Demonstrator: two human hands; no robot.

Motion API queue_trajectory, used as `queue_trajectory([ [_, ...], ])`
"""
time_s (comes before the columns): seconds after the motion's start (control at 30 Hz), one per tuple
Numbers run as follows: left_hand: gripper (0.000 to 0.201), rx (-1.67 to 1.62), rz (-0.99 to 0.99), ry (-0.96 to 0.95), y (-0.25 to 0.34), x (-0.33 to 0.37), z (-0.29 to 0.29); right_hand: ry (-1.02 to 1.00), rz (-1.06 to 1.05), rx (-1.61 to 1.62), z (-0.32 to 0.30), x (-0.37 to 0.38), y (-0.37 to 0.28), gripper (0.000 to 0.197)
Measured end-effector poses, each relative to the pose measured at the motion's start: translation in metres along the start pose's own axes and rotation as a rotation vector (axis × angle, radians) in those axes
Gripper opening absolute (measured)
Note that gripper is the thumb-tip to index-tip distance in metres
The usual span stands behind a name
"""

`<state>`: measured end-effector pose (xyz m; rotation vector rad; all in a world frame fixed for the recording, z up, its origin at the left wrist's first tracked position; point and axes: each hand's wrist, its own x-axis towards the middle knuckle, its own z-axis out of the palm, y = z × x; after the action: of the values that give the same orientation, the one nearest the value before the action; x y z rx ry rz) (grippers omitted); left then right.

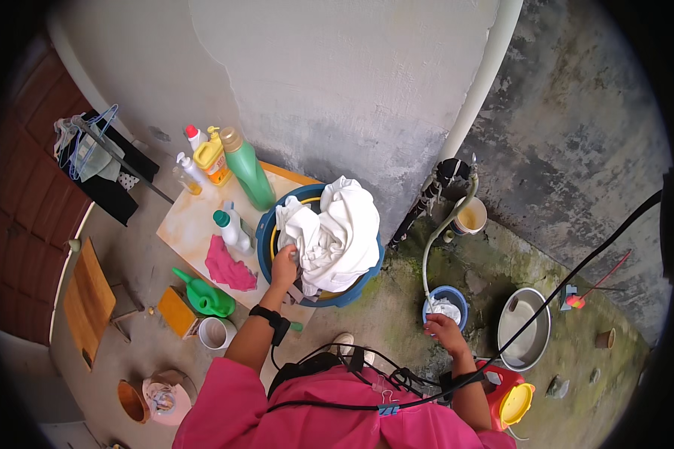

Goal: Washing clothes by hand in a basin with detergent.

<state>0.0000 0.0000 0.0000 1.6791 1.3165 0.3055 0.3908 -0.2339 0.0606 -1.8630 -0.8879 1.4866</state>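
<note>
There is one view, from the left one of two cameras worn side by side on the person's head. It looks down past the pink shirt [329, 423] to the shoes [343, 341] and the floor [386, 329], and a bit forward, so the grey wall [367, 82] fills the top. The arms [249, 340] come in from the bottom. The left hand [283, 268] and right hand [445, 333] are quite near, and the blue tub [354, 294] is close to the middle. The lens sees very wide, from brown panels [22, 224] far left to a stained wall [584, 135] far right. Its edges are round and black, and straight things bend there.
</note>
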Motion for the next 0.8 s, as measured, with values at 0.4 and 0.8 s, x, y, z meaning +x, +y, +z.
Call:
queue_trajectory([
  [0.4,0.051,0.214,-0.274,0.092,0.028,-0.036,-0.025,-0.038,-0.017,-0.033,0.006,-0.001,0.01,0.029],
  [0.8,0.014,-0.858,0.033,0.378,0.115,-0.072,-0.106,0.023,-0.055,0.086,0.02,-0.006,0.013,0.026],
])
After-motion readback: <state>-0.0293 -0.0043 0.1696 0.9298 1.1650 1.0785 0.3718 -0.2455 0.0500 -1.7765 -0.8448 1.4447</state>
